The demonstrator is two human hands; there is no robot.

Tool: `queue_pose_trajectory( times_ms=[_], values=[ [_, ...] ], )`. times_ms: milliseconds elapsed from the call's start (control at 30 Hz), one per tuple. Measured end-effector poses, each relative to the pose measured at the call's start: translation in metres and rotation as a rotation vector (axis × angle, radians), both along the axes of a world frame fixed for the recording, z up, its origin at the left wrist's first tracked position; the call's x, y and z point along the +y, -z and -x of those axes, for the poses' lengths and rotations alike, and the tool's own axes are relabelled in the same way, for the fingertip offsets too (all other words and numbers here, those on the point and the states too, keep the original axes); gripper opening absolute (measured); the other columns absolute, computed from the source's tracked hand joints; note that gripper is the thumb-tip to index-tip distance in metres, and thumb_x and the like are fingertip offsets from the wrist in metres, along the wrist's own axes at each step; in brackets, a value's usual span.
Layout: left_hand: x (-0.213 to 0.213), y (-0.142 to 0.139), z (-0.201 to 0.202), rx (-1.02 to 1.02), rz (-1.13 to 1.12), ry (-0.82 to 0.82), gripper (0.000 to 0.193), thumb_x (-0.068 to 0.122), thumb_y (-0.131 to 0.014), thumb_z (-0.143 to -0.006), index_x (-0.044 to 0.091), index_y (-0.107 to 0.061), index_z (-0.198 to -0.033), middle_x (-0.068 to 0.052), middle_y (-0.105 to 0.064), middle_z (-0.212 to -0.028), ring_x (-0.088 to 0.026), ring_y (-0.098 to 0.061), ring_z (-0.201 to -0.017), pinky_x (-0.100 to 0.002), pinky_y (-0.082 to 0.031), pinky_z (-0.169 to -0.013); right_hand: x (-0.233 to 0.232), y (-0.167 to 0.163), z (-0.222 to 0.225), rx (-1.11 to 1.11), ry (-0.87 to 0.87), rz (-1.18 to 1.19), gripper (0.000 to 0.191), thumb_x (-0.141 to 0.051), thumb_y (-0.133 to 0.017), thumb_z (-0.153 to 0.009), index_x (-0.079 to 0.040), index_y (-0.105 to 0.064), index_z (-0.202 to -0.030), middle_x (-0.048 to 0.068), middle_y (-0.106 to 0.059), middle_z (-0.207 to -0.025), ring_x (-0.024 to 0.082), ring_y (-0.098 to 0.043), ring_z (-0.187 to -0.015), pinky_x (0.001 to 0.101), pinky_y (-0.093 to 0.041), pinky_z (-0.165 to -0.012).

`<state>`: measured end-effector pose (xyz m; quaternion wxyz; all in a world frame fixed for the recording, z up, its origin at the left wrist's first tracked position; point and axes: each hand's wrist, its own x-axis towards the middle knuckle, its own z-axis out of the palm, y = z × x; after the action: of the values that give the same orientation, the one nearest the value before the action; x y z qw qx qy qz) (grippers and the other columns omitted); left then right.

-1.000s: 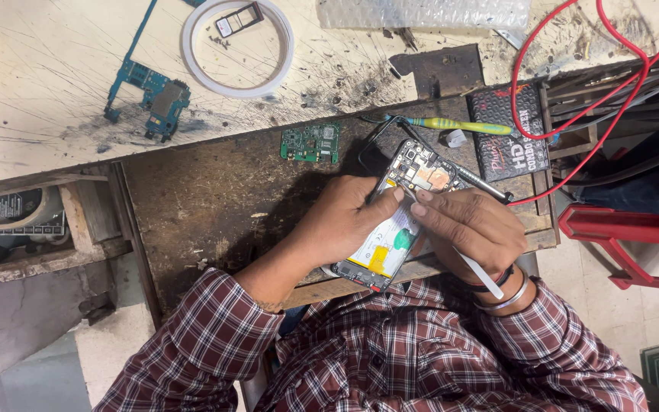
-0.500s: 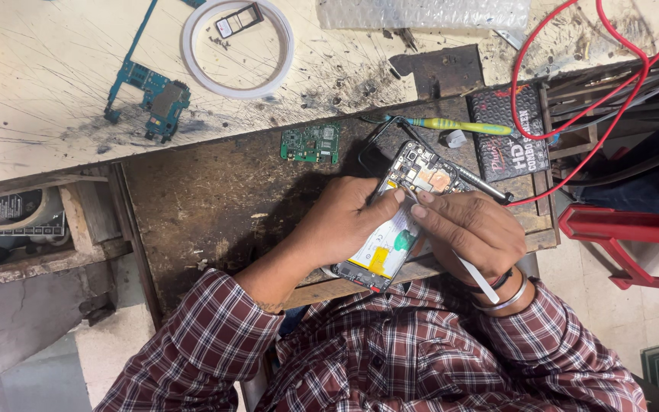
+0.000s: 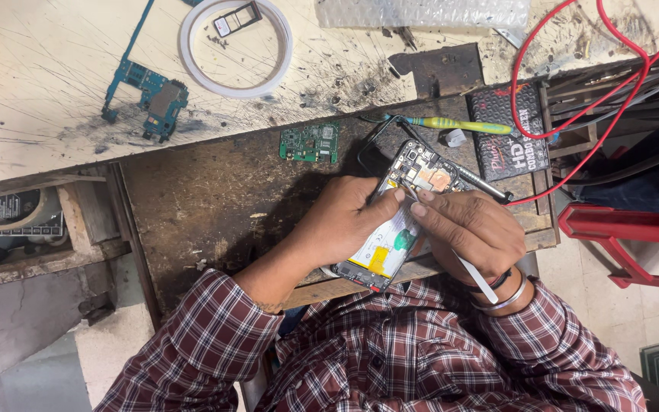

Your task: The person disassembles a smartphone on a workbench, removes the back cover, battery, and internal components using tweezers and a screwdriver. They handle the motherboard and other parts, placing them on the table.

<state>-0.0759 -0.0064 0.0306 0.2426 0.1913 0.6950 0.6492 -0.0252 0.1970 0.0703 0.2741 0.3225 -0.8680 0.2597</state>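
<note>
An opened phone (image 3: 406, 206) with its back off lies on the dark worn bench, showing a circuit board at the top and a white battery with yellow and green stickers. My left hand (image 3: 341, 221) grips the phone's left side and steadies it. My right hand (image 3: 470, 229) holds metal tweezers (image 3: 463, 263), whose tips touch the phone's inside near its upper middle. Both sleeves are red plaid.
A green circuit board (image 3: 309, 143) lies left of the phone. A yellow-green screwdriver (image 3: 459, 124) and a black packet (image 3: 509, 133) sit beyond it. A blue board (image 3: 150, 91), a white tape ring (image 3: 234, 46), red wires (image 3: 573, 99) and a red stool (image 3: 634, 244) surround the bench.
</note>
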Motion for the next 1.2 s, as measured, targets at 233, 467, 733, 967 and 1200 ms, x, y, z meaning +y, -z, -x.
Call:
queue_pose_trajectory(
  times_ms=[233, 467, 733, 967, 1200],
  values=[
    [0.0009, -0.0005, 0.0009, -0.008, 0.038, 0.008, 0.034, 0.030, -0.059, -0.102, 0.000, -0.070, -0.093, -0.007, -0.071, -0.070, -0.011, -0.067, -0.061, -0.033, -0.050, -0.054, 0.0000, 0.0008, 0.0000, 0.011, 0.007, 0.009, 0.029, 0.011, -0.081, -0.081, 0.000, -0.076, -0.107, 0.015, -0.075, -0.102, 0.026, -0.075, -0.090, 0.0371, -0.063, -0.078],
    [0.0015, 0.0001, 0.0000, 0.043, 0.010, -0.005, 0.033, 0.029, -0.059, -0.102, 0.000, -0.069, -0.093, -0.007, -0.070, -0.070, -0.011, -0.065, -0.060, -0.034, -0.049, -0.053, 0.0012, -0.0014, -0.0011, -0.012, 0.010, 0.004, 0.027, 0.009, -0.081, -0.082, -0.001, -0.075, -0.107, 0.016, -0.075, -0.102, 0.026, -0.075, -0.090, 0.0377, -0.063, -0.077],
    [0.0023, -0.0005, 0.0001, 0.012, 0.017, 0.004, 0.033, 0.029, -0.059, -0.102, 0.000, -0.069, -0.091, -0.007, -0.070, -0.068, -0.010, -0.066, -0.059, -0.033, -0.050, -0.052, -0.0006, -0.0022, 0.0006, 0.000, 0.000, 0.033, 0.024, 0.007, -0.083, -0.084, 0.000, -0.075, -0.106, 0.016, -0.075, -0.101, 0.027, -0.076, -0.088, 0.0375, -0.063, -0.076],
    [0.0028, 0.0003, -0.0005, -0.004, 0.033, 0.016, 0.032, 0.029, -0.060, -0.101, 0.000, -0.071, -0.092, -0.007, -0.071, -0.067, -0.010, -0.065, -0.058, -0.034, -0.049, -0.052, -0.0003, -0.0024, 0.0010, -0.009, -0.007, 0.045, 0.023, 0.006, -0.083, -0.084, 0.000, -0.075, -0.104, 0.016, -0.075, -0.101, 0.027, -0.076, -0.088, 0.0368, -0.062, -0.076],
    [0.0031, 0.0015, -0.0003, -0.014, 0.043, 0.025, 0.031, 0.028, -0.060, -0.100, 0.000, -0.072, -0.091, -0.007, -0.071, -0.066, -0.010, -0.066, -0.057, -0.034, -0.050, -0.051, 0.0028, 0.0063, 0.0015, -0.008, 0.013, 0.103, 0.023, 0.006, -0.082, -0.081, -0.002, -0.075, -0.101, 0.017, -0.075, -0.098, 0.027, -0.076, -0.085, 0.0368, -0.062, -0.075]
  ],
)
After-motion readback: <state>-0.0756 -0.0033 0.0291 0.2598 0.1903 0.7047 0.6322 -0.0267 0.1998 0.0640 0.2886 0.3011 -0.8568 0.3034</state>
